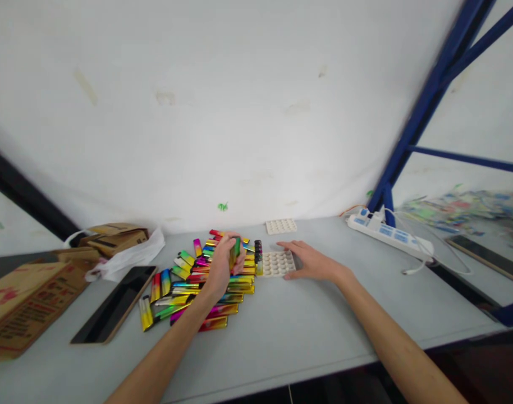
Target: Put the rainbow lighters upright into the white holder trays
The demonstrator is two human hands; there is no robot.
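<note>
A heap of several shiny rainbow-coloured sticks lies on the grey table. My left hand is above the heap, fingers closed around one upright green-and-gold stick. A white tray with round holes sits just right of the heap, with a few dark-tipped sticks standing along its left edge. My right hand lies flat against the tray's right side, fingers stretched out, holding nothing.
A second white holed tray lies by the wall. A flat dark tray, cardboard boxes and a white plastic bag sit at the left. A white power strip with its cable lies at the right, by a blue frame.
</note>
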